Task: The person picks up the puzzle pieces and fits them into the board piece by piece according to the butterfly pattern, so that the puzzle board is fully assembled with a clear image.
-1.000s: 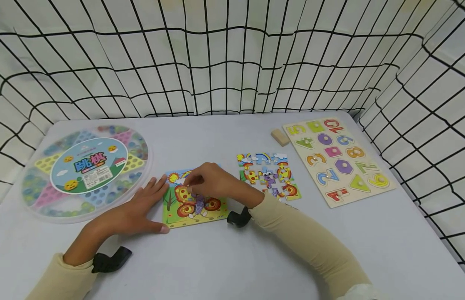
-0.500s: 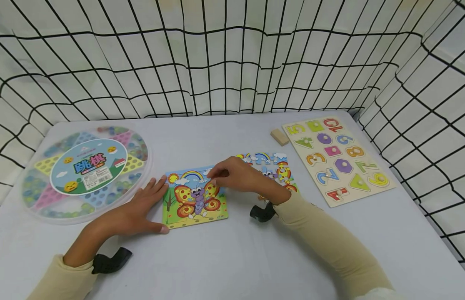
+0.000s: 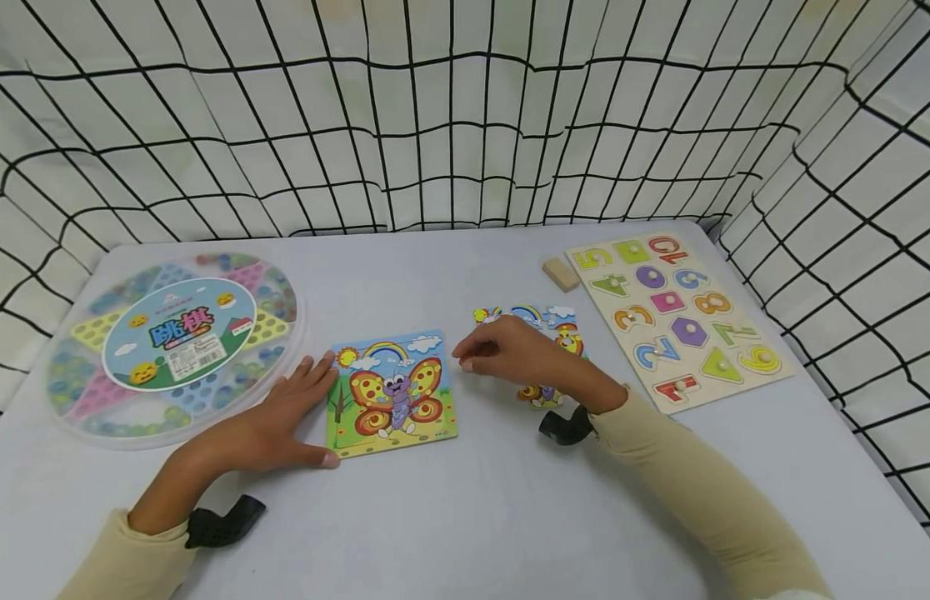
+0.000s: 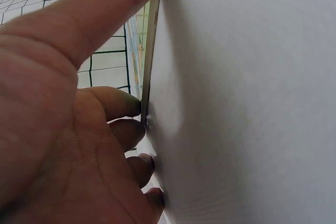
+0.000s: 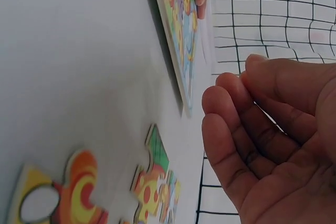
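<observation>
My left hand (image 3: pixel 281 421) lies spread on the table at the left side of a square butterfly picture board (image 3: pixel 393 396). Its thumb touches the lower left corner and a fingertip meets the upper left edge, as the left wrist view also shows. To the right of the board, my right hand (image 3: pixel 510 354) hovers with loosely curled fingers and holds nothing. In the right wrist view the fingertips (image 5: pixel 215 124) point toward the board. Beneath and behind the right hand lie loose jigsaw pieces (image 3: pixel 562 333) with a matching butterfly picture, partly hidden by it.
A round Chinese checkers set (image 3: pixel 183 333) under a clear lid lies at the left. At the right is a wooden number-and-shape puzzle board (image 3: pixel 678 321), with a small wooden block (image 3: pixel 560 274) by its corner. Black netting (image 3: pixel 453 133) stands around the table's far side.
My right hand has moved right, off the butterfly board, uncovering its picture, and now covers part of the loose jigsaw pieces. The left hand has stayed in place.
</observation>
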The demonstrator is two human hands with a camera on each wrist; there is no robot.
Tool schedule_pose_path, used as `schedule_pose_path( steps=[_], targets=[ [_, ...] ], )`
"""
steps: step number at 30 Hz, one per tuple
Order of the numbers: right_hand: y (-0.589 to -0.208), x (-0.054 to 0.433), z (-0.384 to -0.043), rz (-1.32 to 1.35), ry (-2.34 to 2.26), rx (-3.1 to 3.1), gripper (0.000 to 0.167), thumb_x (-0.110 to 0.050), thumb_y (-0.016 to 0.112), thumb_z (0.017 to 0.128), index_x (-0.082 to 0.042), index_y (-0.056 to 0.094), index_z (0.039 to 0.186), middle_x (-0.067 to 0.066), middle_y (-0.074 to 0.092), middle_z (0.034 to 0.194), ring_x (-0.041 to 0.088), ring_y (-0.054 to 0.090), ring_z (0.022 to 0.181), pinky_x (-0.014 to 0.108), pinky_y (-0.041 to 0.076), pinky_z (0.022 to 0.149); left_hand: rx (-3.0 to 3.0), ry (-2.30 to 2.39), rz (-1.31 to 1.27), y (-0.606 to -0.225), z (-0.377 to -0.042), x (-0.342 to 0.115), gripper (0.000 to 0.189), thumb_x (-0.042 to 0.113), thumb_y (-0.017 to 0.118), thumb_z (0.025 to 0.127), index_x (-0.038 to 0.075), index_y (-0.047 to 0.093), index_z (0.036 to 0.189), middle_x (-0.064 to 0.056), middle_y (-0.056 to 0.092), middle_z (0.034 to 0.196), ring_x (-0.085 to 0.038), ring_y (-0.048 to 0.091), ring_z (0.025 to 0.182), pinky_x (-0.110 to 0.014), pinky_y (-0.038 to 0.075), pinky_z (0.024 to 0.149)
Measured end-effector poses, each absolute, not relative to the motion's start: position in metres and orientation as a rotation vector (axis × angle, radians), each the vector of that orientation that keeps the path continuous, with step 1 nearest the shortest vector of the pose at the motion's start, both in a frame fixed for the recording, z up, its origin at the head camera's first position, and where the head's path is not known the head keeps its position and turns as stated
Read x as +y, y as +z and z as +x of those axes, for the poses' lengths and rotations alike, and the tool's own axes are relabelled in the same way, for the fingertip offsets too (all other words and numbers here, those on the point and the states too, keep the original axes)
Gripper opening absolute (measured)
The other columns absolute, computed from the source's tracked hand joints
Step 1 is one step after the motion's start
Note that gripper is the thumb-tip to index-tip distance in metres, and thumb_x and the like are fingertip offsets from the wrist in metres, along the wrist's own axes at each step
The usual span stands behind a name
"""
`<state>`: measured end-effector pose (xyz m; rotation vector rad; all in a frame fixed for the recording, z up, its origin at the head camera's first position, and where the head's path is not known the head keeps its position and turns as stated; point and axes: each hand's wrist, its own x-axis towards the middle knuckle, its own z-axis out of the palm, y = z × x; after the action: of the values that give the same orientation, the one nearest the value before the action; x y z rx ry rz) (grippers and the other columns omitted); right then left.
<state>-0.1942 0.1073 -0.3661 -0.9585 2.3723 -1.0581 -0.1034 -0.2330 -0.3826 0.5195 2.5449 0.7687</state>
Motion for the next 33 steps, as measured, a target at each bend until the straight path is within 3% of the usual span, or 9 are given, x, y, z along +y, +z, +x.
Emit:
schedule_pose_path(
  steps=[9,18,33],
  targets=[
    [-0.366,0.131,-0.193,-0.998,-1.098,2.363,0.02,-0.01,0.068,0.092,-0.001,0.071,0.11,0.005,0.071,0.108,0.01,0.065,0.096,0.024,0.053,0.084,2.54,0.785,0.53,-0.383,-0.102,-0.235,0.116,0.052,0.079,0.073,-0.001,0.015,0.154,-0.013,-0.004,0.162,-0.04,-0.012,0.145,-0.064,-0.002,0.111],
    [-0.367,0.147,-0.188,-0.925,-1.021,2.425,0.017,-0.011,0.067,0.093,-0.005,0.073,0.108,-0.005,0.071,0.099,0.012,0.059,0.082,0.027,0.053,0.069,2.546,0.762,0.538,-0.382,-0.102,-0.236,0.115,0.054,0.077,0.075,-0.001,0.014,0.154,-0.014,-0.004,0.162,-0.04,-0.012,0.145,-0.064,-0.001,0.111],
    [-0.37,0.185,-0.18,-0.918,-0.988,2.486,0.021,-0.012,0.069,0.091,-0.005,0.073,0.111,-0.002,0.071,0.101,0.013,0.061,0.084,0.028,0.053,0.071,2.548,0.755,0.539,-0.382,-0.101,-0.234,0.111,0.052,0.075,0.078,0.001,0.013,0.155,-0.013,-0.006,0.162,-0.039,-0.013,0.145,-0.064,-0.001,0.111]
  ],
)
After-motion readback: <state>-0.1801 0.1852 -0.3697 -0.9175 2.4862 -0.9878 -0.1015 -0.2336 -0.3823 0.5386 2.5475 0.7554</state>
